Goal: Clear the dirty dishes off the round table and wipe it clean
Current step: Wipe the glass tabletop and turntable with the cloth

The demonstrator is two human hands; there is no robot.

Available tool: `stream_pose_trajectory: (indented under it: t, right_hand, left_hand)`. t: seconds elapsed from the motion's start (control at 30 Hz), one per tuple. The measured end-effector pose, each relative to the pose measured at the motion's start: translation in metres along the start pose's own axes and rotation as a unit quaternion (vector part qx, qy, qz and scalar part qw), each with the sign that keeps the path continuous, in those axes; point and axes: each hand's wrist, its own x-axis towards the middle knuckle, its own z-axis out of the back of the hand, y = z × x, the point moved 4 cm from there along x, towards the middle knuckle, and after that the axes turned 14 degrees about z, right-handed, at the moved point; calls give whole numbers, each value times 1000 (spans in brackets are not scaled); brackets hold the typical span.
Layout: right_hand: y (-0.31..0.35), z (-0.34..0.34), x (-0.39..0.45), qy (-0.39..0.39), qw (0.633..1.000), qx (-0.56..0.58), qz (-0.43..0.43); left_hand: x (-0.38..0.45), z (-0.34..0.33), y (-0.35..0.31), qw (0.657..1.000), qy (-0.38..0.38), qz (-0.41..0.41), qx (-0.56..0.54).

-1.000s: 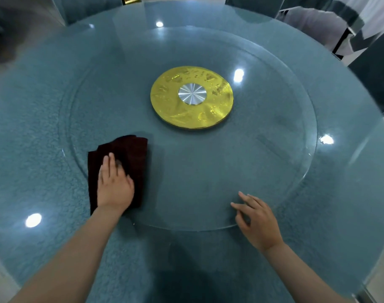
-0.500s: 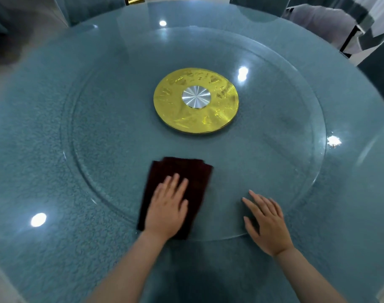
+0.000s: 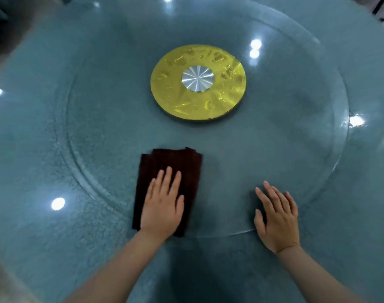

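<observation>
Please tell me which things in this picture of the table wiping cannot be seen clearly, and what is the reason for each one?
- Head view: part of the dark red cloth is hidden under the left hand.
- Head view: the round table is cut off by the frame edges, so dishes there cannot be ruled out.
- Head view: smears on the glass turntable are hard to judge because of lamp reflections.
- Head view: the right hand covers the turntable's edge.

Both forearms bare to the hands (image 3: 162, 206), no sleeves.
</observation>
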Motion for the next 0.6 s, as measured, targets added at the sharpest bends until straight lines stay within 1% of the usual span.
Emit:
stream_pose_trajectory:
  t: [0.07,0.13,0.17,0.2,0.3,0.37,0.43,0.5,0.57,0.6]
  right_hand:
    - [1,-2,0,9,1000,-7,1]
    - [-1,-4,-2,29,999,-22,0]
    - [-2,-5,-3,37,999,-29,-6]
    - [-4,-5,-2,42,998,-33,-12]
    - [-2,-3,1,33,999,-24,-12]
    - [-1,-2,1,25,1000,-12,-8]
    - [-1,-2,1,20,1000,-4,-8]
    - [-3,-2,1,19,1000,1,-14]
    - [-5,-2,1,20,1000,1,-16]
    - [-4,-2,1,21,1000,-1,-15]
  left_hand:
    - [-28,-8,-57,995,35,-96,-1]
    - [-47,-16,-108,980,60,-188,10]
    - [-50,-18,-124,975,70,-208,10]
    - [-48,-20,-131,975,70,-212,7]
    - [-33,-18,-115,979,51,-196,-2]
    - [-12,-15,-75,991,27,-129,-16]
    - [22,-10,-10,1000,-11,-17,-2]
    - [55,1,57,994,-42,99,7]
    - [79,12,93,981,-23,194,-17]
    - [86,12,97,974,-15,226,-25]
